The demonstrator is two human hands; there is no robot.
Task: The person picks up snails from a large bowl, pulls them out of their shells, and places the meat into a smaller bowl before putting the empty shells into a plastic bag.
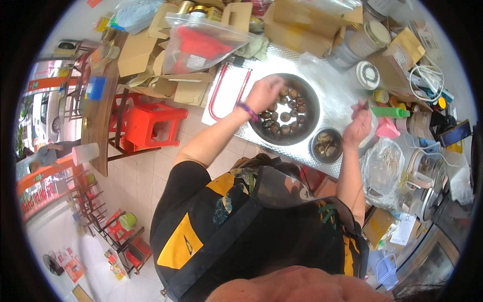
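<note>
Over the left rim of a large round metal pan [312, 126] is my left hand [265, 92], its fingers curled together; whether they hold anything is hidden. Several round brown pieces, perhaps dried mushrooms [285, 116], lie spread on the pan's floor. To the right, my right hand [358, 124] is raised above the table, with a small dark thing [365, 105] pinched at its fingertips. Below and left of that hand stands a small metal bowl [314, 153] holding several pale brown pieces [326, 144].
The textured metal tabletop [241, 130] bears a red-handled metal frame [214, 94] at left. Cardboard boxes [137, 53] and a zip bag with red contents [200, 45] crowd the far side. Jars, a green bottle [390, 112] and a plastic bag [383, 171] stand at right. Red stools [151, 124] stand left.
</note>
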